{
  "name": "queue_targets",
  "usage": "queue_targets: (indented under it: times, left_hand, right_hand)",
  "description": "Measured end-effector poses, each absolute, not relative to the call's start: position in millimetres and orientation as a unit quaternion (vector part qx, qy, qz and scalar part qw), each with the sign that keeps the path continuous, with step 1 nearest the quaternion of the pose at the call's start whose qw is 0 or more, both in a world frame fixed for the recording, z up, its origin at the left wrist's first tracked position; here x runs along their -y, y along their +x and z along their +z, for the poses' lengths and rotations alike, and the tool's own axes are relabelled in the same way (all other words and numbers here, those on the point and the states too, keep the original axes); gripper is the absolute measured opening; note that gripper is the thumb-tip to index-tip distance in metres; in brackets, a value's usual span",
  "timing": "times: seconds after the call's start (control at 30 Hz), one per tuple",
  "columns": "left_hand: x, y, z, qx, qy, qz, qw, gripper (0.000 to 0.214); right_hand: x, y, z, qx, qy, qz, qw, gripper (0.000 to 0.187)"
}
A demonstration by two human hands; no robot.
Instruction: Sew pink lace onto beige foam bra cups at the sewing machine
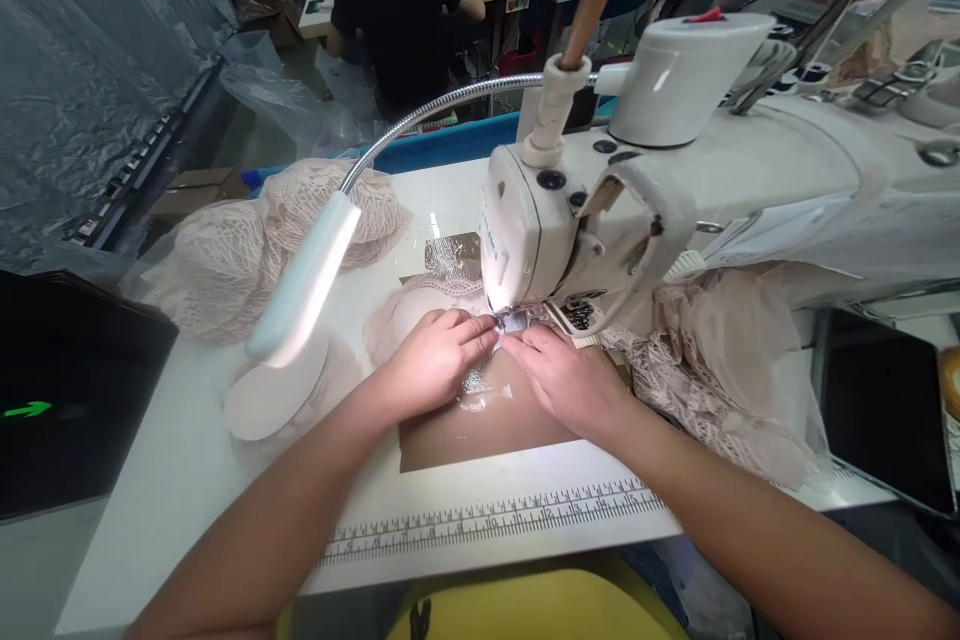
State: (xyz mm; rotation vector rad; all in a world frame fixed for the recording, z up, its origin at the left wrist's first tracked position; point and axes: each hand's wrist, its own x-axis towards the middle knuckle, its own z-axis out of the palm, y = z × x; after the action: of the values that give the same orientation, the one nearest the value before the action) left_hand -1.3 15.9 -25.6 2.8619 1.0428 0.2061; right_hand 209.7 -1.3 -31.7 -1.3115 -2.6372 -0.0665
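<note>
Two hands [435,360] [566,375] touch fabric [418,308], clear of table edge [465,561].

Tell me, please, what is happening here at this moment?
A person's left hand rests on pale pink, lace-trimmed fabric at the needle end of a white sewing machine; the right hand lies close beside it. A lit, pale, bar-shaped lamp on a silver bendable neck hangs at left. Beige lace cloth lies heaped at left, with more lace at right.

The single view looked forward and down from the wearer's head, close over the worktop [187,480], with the hands [433,362] mid-picture and another person [397,15] farther off, beyond the sewing machine [517,230].
</note>
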Motion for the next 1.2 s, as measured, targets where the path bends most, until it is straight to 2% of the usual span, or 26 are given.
queue_targets:
  times: [0.17, 0.6, 0.8, 1.07, 1.2]
  left_hand:
    - [-23, -3, -27, -0.357, 0.930, 0.073, 0.048, 0.046]
    - [-29, -4, -32, -0.374, 0.922, 0.094, 0.032, 0.048]
    - [-25, -7, -22, -0.398, 0.911, 0.102, 0.020, 0.040]
    - [-2, -8, 12, -0.507, 0.858, -0.022, 0.074, 0.026]
    - [5, 2, 4, -0.489, 0.870, -0.016, 0.058, 0.024]
  right_hand:
    - [0, 210, -36, 0.882, -0.460, -0.026, 0.097, 0.043]
    - [-1, 214, -39, 0.877, -0.456, 0.002, 0.152, 0.038]
    - [-1, 215, -39, 0.869, -0.462, 0.030, 0.175, 0.034]
    - [0, 217, -33, 0.862, -0.482, 0.029, 0.153, 0.031]
    - [0, 217, -31, 0.859, -0.491, 0.027, 0.141, 0.031]
